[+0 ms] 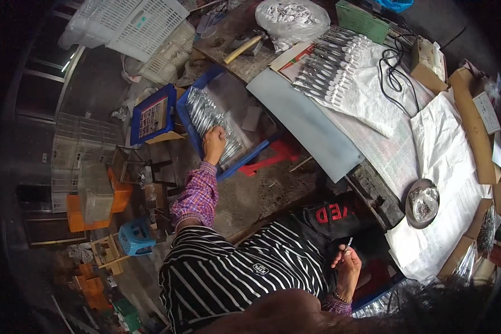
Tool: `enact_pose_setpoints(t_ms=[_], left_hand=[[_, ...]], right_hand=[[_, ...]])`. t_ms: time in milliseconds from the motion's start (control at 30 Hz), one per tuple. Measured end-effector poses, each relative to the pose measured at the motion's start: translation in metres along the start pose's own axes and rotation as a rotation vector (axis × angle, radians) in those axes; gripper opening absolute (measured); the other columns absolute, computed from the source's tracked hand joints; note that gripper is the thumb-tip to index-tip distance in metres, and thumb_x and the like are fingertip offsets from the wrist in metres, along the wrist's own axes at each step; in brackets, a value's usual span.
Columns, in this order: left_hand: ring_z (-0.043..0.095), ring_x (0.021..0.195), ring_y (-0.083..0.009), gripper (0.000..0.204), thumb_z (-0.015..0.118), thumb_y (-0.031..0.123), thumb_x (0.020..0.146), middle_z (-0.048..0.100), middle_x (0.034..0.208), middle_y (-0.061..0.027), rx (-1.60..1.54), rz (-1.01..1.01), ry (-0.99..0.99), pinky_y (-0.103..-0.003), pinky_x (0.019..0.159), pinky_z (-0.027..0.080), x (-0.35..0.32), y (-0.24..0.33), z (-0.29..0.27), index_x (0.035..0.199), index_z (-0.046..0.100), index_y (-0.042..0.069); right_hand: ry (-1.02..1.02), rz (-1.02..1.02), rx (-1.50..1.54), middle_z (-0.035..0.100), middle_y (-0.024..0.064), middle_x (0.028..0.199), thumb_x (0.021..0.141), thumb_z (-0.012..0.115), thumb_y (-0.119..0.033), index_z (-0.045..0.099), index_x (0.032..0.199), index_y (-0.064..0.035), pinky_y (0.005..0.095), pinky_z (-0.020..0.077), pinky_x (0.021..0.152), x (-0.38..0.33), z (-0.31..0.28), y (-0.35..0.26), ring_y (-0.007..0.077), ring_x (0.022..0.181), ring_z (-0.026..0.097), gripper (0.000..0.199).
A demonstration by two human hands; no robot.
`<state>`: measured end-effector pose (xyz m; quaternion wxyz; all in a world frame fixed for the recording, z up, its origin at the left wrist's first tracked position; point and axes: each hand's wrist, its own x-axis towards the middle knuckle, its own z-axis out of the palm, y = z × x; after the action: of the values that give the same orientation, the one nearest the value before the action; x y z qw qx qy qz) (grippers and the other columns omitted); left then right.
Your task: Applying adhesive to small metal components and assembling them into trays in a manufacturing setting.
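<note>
Dozens of metal pieces (203,111) lie in the bin (244,161), its walls likely corralling them; the left hand (214,143) curls over them, its grip I can't tell. The right hand (348,267) pinches a stick (349,242).

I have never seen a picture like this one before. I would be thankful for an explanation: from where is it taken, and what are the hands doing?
There is no machine here: a person works with two bare hands. The single picture comes from a wide fisheye camera worn on the head and looking down, so straight edges bend.

The left hand is among slim silvery pieces in a blue crate; whether it grips any is unclear. The right hand holds a thin, short stick, too small to identify.

On the work table are a hammer, a bag of pale pieces, a grey sheet, rows of slim pieces with white parts and a round dish.
</note>
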<state>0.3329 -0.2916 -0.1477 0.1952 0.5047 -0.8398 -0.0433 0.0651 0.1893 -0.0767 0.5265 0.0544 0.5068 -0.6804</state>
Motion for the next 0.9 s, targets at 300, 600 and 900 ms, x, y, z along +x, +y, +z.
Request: enact_pose_setpoints(t_ms=[300, 600, 900], left_hand=[[0.057, 0.075, -0.0332, 0.016, 0.062, 0.003, 0.074, 0.058, 0.08, -0.0136, 0.08, 0.121, 0.085, -0.042, 0.063, 0.045, -0.005, 0.015, -0.001, 0.089, 0.06, 0.004], [0.058, 0.082, -0.0363, 0.018, 0.062, 0.006, 0.071, 0.059, 0.086, -0.0147, -0.051, 0.005, -0.064, -0.045, 0.068, 0.046, -0.013, 0.005, 0.007, 0.089, 0.06, 0.006], [0.058, 0.078, -0.0382, 0.011, 0.06, 0.006, 0.07, 0.059, 0.082, -0.0163, 0.028, -0.044, -0.101, -0.047, 0.067, 0.046, -0.007, 0.014, 0.01, 0.081, 0.058, 0.005]], right_hand=[[0.024, -0.013, 0.002, 0.056, 0.0044, 0.071, 0.095, 0.048, -0.017, 0.06, 0.103, 0.0037, 0.0237, 0.0442, 0.055, 0.0, -0.001, 0.003, 0.0109, 0.061, 0.052, 0.025], [0.046, 0.001, -0.02, 0.057, 0.0044, 0.072, 0.095, 0.048, -0.017, 0.06, 0.103, 0.0041, 0.0239, 0.0443, 0.055, 0.0, 0.0, 0.005, 0.0107, 0.061, 0.052, 0.026], [0.077, 0.001, -0.041, 0.058, 0.0046, 0.072, 0.095, 0.048, -0.017, 0.06, 0.104, 0.0045, 0.0233, 0.0445, 0.056, -0.001, 0.0, 0.004, 0.0108, 0.061, 0.052, 0.026]])
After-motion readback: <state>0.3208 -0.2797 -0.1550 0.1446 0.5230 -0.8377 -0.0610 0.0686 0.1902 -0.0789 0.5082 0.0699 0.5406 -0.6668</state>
